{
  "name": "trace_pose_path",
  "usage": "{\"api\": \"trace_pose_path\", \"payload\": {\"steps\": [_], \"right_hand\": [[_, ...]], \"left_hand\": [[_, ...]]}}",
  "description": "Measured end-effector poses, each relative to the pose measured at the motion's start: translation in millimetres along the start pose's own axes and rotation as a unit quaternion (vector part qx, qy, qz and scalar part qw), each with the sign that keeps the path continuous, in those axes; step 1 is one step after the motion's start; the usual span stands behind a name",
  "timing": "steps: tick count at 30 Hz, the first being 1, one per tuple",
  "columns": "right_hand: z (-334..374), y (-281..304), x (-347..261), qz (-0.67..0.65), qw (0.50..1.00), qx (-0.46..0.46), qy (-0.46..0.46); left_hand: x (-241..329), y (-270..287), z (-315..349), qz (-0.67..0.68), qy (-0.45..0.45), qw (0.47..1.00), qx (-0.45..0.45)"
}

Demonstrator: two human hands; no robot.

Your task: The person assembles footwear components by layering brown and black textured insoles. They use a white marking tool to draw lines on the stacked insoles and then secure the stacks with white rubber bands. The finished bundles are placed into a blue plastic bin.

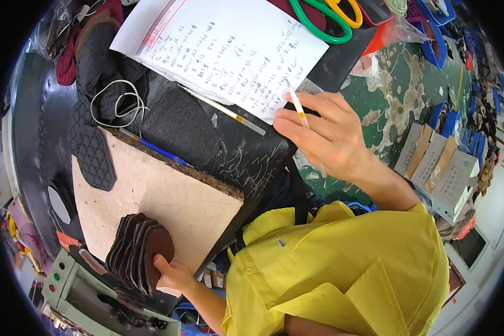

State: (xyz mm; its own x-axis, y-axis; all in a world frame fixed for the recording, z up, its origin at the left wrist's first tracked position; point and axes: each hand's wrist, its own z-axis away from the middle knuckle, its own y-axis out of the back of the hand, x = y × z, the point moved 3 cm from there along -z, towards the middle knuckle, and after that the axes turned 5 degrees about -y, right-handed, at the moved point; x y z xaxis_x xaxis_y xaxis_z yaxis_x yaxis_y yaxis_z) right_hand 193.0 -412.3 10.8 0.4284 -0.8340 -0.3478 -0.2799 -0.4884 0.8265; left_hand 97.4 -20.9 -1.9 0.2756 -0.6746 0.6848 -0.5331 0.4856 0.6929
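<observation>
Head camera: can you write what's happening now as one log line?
left hand: grips dark stack | right hand: holds white pen, tip over written sheet

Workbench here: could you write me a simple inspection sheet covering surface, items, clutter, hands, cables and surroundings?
Surface: black benchtop with white scratch-like marks; pale board on it.
Items: stack of dark rounded pieces, handwritten sheet, white pen.
Clutter: second white pen, blue pen-like stick, green-handled scissors.
Left hand: grips the stack.
Right hand: holds the white pen, tip at the sheet.
Cables: pale looped cord; purpose unclear.
Surroundings: green floor, paint worn; boxes.
</observation>
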Motion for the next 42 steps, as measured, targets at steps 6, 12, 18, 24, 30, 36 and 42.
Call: {"api": "trace_pose_path", "payload": {"steps": [6,12,18,24,30,36,42], "right_hand": [[3.7,-3.3,-0.7,-0.009,1.000,0.012,-0.002],[6.3,-3.8,0.0,-0.005,1.000,0.002,-0.014],[6.6,-3.5,1.6,-0.009,1.000,0.000,-0.014],[5.9,-4.3,1.2,-0.008,1.000,0.007,-0.015],[2.8,-4.4,-1.9,-0.008,1.000,0.017,-0.024],[1.9,-4.1,-1.2,-0.011,0.999,0.030,-0.023],[3.5,-2.3,0.5,-0.013,0.999,0.031,-0.025]], "left_hand": [[9.8,-5.9,0.7,0.034,0.009,0.999,0.025],[9.5,-9.4,-0.1,0.075,0.003,0.997,0.028],[3.8,-5.4,-0.8,0.084,0.002,0.996,0.022],[6.7,-6.0,-0.8,0.066,0.002,0.997,0.036],[10.8,-9.6,-0.2,0.078,-0.010,0.996,0.041],[7.6,-8.2,-2.5,0.060,-0.032,0.997,0.022],[27.9,-21.4,-4.6,0.110,-0.034,0.991,0.067]]}}
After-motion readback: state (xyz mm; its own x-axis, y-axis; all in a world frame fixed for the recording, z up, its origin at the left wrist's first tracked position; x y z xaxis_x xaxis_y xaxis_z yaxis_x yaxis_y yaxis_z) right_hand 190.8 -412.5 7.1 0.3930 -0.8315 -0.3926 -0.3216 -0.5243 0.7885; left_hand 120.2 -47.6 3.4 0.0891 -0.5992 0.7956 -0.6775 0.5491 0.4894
